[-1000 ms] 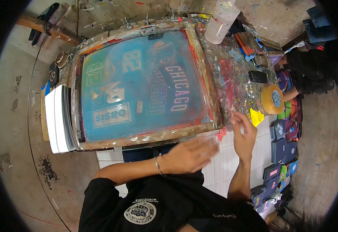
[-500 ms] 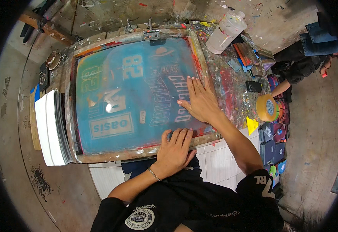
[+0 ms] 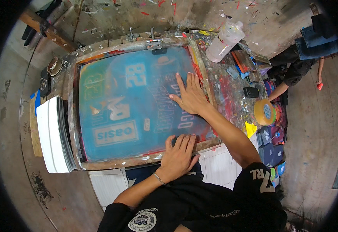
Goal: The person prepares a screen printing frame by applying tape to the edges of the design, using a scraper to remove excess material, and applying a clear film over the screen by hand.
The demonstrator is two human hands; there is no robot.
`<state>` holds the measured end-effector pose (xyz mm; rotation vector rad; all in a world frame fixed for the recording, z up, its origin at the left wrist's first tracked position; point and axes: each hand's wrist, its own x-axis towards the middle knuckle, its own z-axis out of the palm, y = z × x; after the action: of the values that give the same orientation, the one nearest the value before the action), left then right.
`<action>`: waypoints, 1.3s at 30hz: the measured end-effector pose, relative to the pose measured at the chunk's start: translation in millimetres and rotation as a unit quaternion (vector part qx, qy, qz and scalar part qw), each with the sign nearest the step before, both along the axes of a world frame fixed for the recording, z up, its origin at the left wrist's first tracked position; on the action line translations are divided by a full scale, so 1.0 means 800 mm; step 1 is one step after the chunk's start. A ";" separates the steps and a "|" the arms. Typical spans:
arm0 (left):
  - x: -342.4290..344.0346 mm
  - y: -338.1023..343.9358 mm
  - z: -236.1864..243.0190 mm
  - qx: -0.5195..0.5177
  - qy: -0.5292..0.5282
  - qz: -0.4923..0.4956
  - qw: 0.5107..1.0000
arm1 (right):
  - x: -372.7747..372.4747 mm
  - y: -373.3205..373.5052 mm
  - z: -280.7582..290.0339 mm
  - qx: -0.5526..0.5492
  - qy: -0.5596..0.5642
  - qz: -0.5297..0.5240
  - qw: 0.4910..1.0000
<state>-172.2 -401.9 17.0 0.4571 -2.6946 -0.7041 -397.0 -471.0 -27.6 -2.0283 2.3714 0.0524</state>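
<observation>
A wooden-framed printing screen [image 3: 114,87] with blue mesh lies in front of me, pale lettering and number shapes showing in it. My right hand [image 3: 192,96] rests flat on the mesh near its right side, fingers spread. At the near edge, my left hand [image 3: 178,156] wraps over the screen's wooden bar, with fingers on top and thumb on the outer side. A small dark thing [image 3: 174,141] shows between its fingers; its kind is hidden. A metal hinge clamp [image 3: 154,44] sits on the far bar.
A stack of white boards [image 3: 53,135] stands left of the screen. To the right are a cloudy plastic bottle [image 3: 225,41], a small black box [image 3: 251,92] and a tape roll [image 3: 264,112] on the paint-stained table [image 3: 223,83]. Another person's arm [image 3: 279,91] reaches in beyond.
My right hand has slid left across the mesh, its fingers more spread. My left hand keeps its place on the near bar. The whole view has shifted slightly, and the bright reflection has left the mesh.
</observation>
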 end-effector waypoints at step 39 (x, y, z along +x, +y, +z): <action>-0.014 0.014 0.001 -0.082 -0.080 0.053 0.992 | -0.353 0.277 0.020 0.049 0.071 -0.389 0.917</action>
<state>-183.4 -391.0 17.8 0.6324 -2.8223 -0.4279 -679.5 -249.8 -11.2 -0.9437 2.9949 0.3000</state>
